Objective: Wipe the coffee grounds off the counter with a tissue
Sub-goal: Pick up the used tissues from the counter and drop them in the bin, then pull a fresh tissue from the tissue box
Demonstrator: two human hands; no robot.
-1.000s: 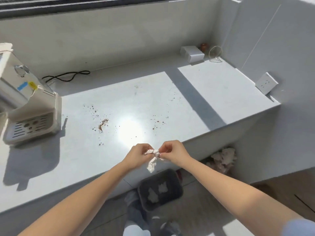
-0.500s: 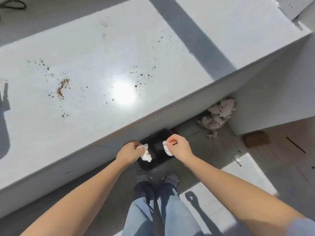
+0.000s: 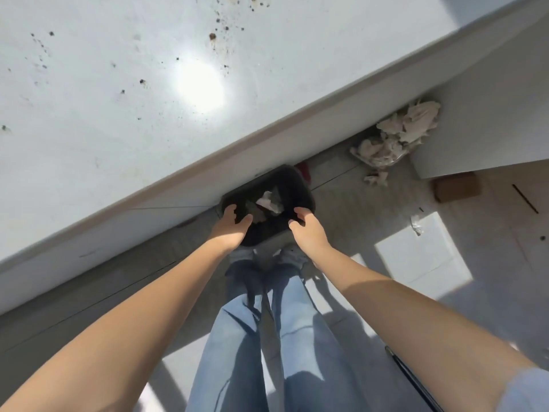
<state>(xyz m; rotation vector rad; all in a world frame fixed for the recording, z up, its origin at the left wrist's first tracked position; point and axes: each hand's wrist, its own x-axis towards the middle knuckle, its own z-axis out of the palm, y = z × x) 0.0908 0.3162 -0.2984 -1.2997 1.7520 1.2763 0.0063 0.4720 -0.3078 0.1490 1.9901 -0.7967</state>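
Hovering with fingers spread and empty, left hand (image 3: 231, 226) and right hand (image 3: 306, 230) flank the black rectangular plastic bin (image 3: 297, 185); crumpled white tissue (image 3: 269, 202) lies inside, between both grips, brown coffee grounds (image 3: 212, 36) dotting the white bench (image 3: 104, 99) beyond.

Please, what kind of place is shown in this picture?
Probably a home kitchen or utility corner, though that is a guess. A white counter carries scattered coffee grounds, a black bin with tissue inside stands on the floor below, and crumpled paper lies in the corner.
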